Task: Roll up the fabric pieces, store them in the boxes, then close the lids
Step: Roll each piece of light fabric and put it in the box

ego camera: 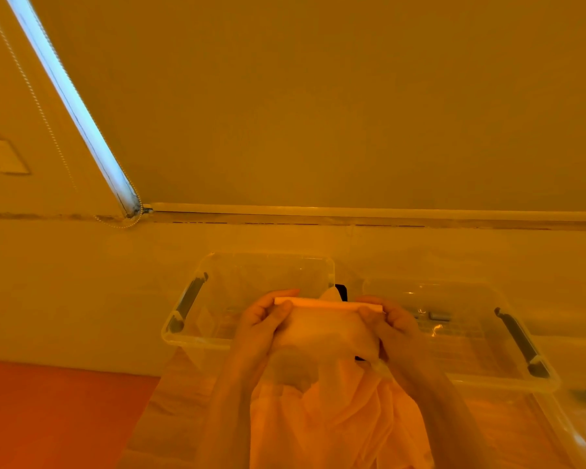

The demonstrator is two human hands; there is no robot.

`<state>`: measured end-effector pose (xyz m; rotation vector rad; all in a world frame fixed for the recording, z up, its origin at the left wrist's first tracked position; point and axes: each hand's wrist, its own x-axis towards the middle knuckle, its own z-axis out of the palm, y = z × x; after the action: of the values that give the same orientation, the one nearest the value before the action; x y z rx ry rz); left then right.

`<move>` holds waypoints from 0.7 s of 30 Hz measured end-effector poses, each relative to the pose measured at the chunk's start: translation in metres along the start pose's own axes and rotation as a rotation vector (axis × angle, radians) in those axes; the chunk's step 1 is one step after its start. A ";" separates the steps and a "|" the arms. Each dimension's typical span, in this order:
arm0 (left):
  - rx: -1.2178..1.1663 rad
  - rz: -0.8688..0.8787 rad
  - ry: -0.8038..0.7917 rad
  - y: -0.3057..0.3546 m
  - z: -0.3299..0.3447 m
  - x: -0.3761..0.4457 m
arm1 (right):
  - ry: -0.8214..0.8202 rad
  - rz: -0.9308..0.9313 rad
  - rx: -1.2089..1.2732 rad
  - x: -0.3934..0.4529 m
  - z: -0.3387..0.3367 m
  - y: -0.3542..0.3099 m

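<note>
Two hands, left point(261, 319) and right point(391, 321), grip one fabric point(329, 333) before two boxes point(251, 282).

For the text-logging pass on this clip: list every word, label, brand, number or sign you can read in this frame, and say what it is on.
No text can be read in this frame.
Left clear box: no label visible.
Right clear box: small grey items inside, too blurred to show any print.
Fabric piece, gripped by left hand and right hand: plain, no print.
Wall plate: no marking legible.
</note>
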<state>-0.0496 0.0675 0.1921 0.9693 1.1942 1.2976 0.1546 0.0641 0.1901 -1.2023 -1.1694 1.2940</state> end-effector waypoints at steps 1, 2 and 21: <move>-0.005 -0.007 0.001 -0.001 0.000 0.000 | 0.005 0.020 0.026 0.001 0.000 0.000; 0.000 -0.017 0.000 -0.001 -0.001 0.000 | 0.008 0.035 0.037 0.001 0.000 -0.001; 0.156 0.029 0.014 -0.009 -0.003 0.006 | 0.030 0.041 -0.077 0.009 -0.006 0.008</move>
<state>-0.0517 0.0729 0.1822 1.0952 1.3119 1.2497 0.1601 0.0725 0.1809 -1.3033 -1.1877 1.2667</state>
